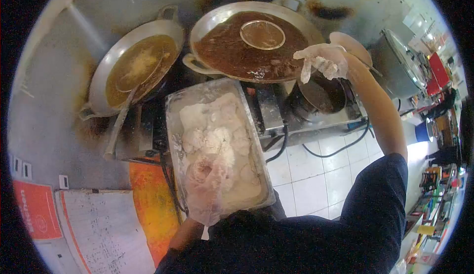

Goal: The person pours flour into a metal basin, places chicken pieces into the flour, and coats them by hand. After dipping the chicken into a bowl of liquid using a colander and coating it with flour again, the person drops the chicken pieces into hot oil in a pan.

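A rectangular metal tray (259, 175) holds white flour and several flour-coated pieces (195, 116). My left hand (205, 192), in a thin clear glove, reaches into its near part. Flour and blur hide its fingers; a reddish patch shows near the fingertips, and I cannot make out whether it is food or skin. My right hand (325, 60) hangs in the air above a dark pot (323, 93), near the right rim of the large wok (212, 19). Its gloved fingers, caked with flour, droop apart and hold nothing visible.
Dark oil fills the large wok, with a round strainer (262, 35) in it. A smaller wok (111, 56) at left holds yellowish oil and a long-handled skimmer (121, 121). A tall pot (400, 69) stands at right. Black hoses (335, 153) hang over the tiled floor.
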Tool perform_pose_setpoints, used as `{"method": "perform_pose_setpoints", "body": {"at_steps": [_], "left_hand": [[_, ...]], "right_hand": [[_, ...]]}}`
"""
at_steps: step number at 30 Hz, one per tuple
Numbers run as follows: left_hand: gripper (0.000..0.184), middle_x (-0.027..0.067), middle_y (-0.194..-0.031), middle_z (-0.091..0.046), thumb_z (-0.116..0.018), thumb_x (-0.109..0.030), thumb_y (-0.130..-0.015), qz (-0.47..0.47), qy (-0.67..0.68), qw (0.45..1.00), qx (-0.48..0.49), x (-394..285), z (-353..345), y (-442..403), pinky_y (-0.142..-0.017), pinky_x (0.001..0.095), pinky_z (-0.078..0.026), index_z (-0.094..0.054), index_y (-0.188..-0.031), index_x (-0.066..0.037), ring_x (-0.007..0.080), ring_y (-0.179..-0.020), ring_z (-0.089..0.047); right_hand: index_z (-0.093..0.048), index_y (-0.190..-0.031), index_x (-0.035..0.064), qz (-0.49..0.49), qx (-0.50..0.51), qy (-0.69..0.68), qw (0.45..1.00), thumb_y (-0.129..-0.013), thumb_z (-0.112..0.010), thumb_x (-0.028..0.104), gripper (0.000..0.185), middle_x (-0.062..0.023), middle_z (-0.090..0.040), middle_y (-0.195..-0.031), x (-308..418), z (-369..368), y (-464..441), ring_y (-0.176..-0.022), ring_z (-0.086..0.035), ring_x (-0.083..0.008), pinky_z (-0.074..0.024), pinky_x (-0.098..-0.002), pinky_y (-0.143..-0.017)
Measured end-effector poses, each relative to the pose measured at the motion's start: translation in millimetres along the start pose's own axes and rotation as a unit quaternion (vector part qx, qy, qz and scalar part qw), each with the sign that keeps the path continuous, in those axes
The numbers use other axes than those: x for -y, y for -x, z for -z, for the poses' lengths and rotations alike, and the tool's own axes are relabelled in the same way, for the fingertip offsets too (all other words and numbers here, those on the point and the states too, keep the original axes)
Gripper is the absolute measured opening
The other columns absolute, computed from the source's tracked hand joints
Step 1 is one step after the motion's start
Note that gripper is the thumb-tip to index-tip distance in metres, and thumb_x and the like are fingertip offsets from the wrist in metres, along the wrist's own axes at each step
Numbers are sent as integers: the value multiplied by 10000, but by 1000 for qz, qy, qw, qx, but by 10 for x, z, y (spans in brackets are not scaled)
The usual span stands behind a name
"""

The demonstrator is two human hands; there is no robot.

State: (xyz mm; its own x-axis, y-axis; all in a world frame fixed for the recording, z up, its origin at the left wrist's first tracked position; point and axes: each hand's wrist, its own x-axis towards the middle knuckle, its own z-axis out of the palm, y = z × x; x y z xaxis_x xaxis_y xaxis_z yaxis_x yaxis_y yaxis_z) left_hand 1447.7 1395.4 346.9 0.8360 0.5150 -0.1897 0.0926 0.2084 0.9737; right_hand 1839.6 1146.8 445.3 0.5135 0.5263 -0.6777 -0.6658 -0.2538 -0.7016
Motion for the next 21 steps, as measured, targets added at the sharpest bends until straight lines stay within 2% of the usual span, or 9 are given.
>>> {"method": "perform_pose_setpoints", "body": {"at_steps": [5,10,14,15,17,18,19,20,21], "left_hand": [[48,10,-828,-644,-656,-23,-948,28,46,997,58,-165,-153,-63,-614,221,-495,-638,-992,-31,82,-713,-605],[81,8,-816,-635,-665,-17,-932,32,117,992,43,-73,-143,-75,-592,216,-464,-635,-1006,-32,73,-681,-573],[131,25,-798,-630,-699,-46,-908,66,177,980,65,91,-161,-8,-598,250,-487,-618,-1007,-19,100,-685,-584],[147,34,-790,-629,-711,-60,-900,83,223,965,106,164,-168,-18,-601,260,-495,-612,-999,-15,110,-686,-587],[143,43,-793,-630,-710,-66,-901,76,124,986,77,308,-204,74,-595,275,-496,-605,-986,-19,121,-683,-588],[140,42,-796,-628,-706,-72,-905,74,71,993,64,354,-206,105,-600,276,-496,-604,-985,-19,122,-687,-587],[137,42,-799,-625,-702,-79,-909,70,68,992,75,386,-209,96,-605,277,-495,-603,-984,-20,124,-690,-587],[135,41,-803,-623,-698,-85,-913,68,77,990,92,410,-187,66,-610,279,-495,-601,-983,-20,126,-694,-586],[134,40,-806,-620,-693,-91,-917,68,82,988,110,428,-188,15,-615,280,-495,-600,-981,-20,128,-698,-585]], "right_hand": [[-678,-1171,-17,104,-13,24,994,-1008,-608,281,347,-165,-669,-739,-539,274,691,-320,-406,-52,-328,-165,-270],[-702,-1053,49,26,-417,249,874,-963,-654,477,440,34,-506,-650,-982,232,1262,-453,-414,-44,-297,-218,-357],[-662,-1180,-1,1,-488,240,839,-1008,-582,481,518,-58,-624,-781,-1455,179,1323,-609,-541,-76,-462,-214,-529],[-593,-1285,18,61,-448,404,795,-981,-550,309,423,-96,-574,-1028,-1879,548,1185,-846,-532,-158,-445,-282,-729],[-456,-1496,57,181,-420,709,537,-926,-486,-34,578,-170,-473,-1522,-2708,1301,889,-1320,-514,-322,-411,-418,-1128],[-421,-1522,82,23,-400,677,617,-913,-492,-46,626,-151,-440,-1554,-2813,1436,780,-1447,-384,-345,-289,-459,-1210],[-560,-1324,41,140,-457,711,516,-935,-482,38,396,-192,-584,-1310,-3403,1994,539,-1262,-533,-327,-417,-452,-1090],[-474,-1477,120,107,-382,872,286,-963,-468,74,516,-205,-426,-1534,-3769,2402,685,-1405,-423,-372,-372,-480,-1148],[-576,-1139,20,-56,-442,732,516,-1042,-426,144,218,-182,-689,-1137,-3005,1396,819,-1017,-701,-291,-586,-414,-823]]}}
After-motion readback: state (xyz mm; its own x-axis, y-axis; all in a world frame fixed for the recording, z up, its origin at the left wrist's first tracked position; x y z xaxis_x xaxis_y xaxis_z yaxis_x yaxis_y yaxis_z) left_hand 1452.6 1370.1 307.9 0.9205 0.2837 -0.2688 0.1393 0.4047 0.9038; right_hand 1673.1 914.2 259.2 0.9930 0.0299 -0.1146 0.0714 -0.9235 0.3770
